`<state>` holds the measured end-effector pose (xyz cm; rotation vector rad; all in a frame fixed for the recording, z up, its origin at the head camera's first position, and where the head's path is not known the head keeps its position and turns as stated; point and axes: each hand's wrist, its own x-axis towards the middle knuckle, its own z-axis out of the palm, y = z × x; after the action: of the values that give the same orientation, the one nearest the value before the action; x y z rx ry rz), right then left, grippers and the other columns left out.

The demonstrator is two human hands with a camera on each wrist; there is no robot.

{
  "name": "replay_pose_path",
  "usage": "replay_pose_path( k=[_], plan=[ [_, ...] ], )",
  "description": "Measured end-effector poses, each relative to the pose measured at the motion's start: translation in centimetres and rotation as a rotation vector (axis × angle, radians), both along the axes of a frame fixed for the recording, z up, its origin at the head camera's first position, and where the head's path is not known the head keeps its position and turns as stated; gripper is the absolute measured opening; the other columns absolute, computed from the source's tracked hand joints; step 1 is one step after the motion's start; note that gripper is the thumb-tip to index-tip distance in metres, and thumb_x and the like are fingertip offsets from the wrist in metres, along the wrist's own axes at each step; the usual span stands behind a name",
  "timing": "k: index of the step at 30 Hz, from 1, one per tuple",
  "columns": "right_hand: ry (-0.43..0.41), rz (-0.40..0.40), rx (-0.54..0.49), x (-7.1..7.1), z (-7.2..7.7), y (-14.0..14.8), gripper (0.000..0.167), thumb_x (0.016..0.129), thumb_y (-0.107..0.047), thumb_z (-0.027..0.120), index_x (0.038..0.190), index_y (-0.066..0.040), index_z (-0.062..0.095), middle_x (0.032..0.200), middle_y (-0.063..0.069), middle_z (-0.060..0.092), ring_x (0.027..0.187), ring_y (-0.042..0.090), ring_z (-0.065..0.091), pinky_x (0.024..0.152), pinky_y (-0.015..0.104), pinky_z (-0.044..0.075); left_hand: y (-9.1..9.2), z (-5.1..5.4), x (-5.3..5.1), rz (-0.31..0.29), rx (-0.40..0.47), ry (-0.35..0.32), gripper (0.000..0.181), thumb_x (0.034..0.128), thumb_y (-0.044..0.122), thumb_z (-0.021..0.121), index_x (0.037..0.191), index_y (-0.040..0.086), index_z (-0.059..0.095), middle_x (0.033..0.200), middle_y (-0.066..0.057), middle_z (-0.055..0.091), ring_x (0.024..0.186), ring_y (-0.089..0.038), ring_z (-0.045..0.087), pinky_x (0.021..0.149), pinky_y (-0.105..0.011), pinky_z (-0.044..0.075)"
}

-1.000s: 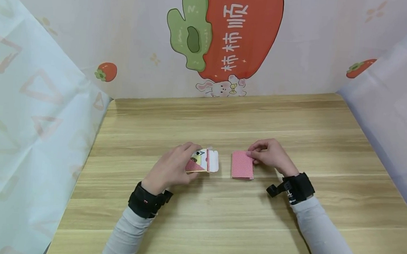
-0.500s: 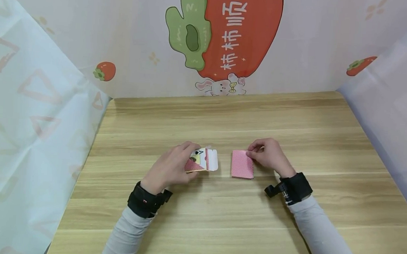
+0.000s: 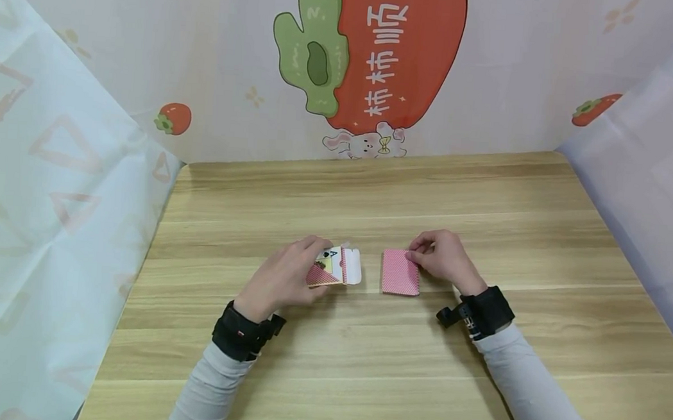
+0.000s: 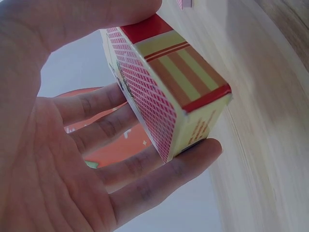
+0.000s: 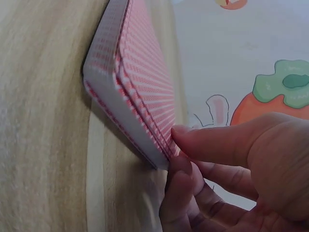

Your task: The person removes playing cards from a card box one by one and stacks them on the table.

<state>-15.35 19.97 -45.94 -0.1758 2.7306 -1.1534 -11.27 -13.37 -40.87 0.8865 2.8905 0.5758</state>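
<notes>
The left hand [image 3: 286, 274] grips the card box [image 3: 333, 267], its white flap [image 3: 354, 267] pointing toward the card deck [image 3: 399, 275]; the deck lies patterned side up on the table [image 3: 361, 378], the right hand [image 3: 448, 262] pinching its far, right-hand corner.

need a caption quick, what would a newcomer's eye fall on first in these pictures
Most likely the big red fruit print on the backdrop, top centre in the head view. Next, the pink-patterned card deck on the wooden table, its far right corner pinched by the right hand. To its left, the left hand holds a card box, its white flap sticking out toward the deck.
</notes>
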Motion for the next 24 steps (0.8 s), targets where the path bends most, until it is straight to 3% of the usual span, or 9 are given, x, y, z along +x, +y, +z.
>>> replay_pose_path(
  k=[7,13,20,24],
  plan=[
    [0.068,0.064,-0.144,0.5,1.2,-0.7,0.009,0.097,-0.013,0.077,0.102,-0.007,0.080,0.098,0.010,0.075,0.083,0.020,0.070,0.072,0.025,0.056,0.4,-0.4,0.0,-0.019,-0.017,0.023,0.072,0.0781,0.027,0.093,0.140,0.008,0.061,0.132,-0.007,0.069,0.105,-0.021,0.069,0.091,-0.040,0.059],
    [0.014,0.146,-0.319,1.7,2.6,-2.2,0.008,0.098,-0.011,0.077,0.104,-0.006,0.080,0.099,0.012,0.076,0.085,0.026,0.077,0.073,0.027,0.061,1.0,-0.5,0.1,-0.049,-0.005,0.035,0.070,0.0778,0.030,0.095,0.137,0.010,0.063,0.131,-0.006,0.070,0.110,-0.021,0.069,0.093,-0.040,0.059],
    [-0.030,0.249,-0.352,2.9,3.2,-4.0,0.005,0.099,-0.012,0.076,0.102,-0.008,0.078,0.093,0.009,0.076,0.080,0.022,0.075,0.071,0.028,0.060,1.7,-0.6,0.5,-0.095,0.038,0.093,0.070,0.0757,0.035,0.097,0.133,0.010,0.065,0.127,-0.006,0.072,0.103,-0.020,0.071,0.088,-0.038,0.060],
    [-0.092,0.278,-0.423,3.3,3.0,-4.8,0.010,0.097,-0.010,0.078,0.105,-0.004,0.076,0.096,0.012,0.075,0.082,0.021,0.076,0.072,0.031,0.063,1.9,-0.6,0.6,-0.125,0.050,0.108,0.070,0.0766,0.038,0.095,0.133,0.013,0.064,0.124,-0.002,0.072,0.098,-0.016,0.069,0.084,-0.035,0.059]
  ],
)
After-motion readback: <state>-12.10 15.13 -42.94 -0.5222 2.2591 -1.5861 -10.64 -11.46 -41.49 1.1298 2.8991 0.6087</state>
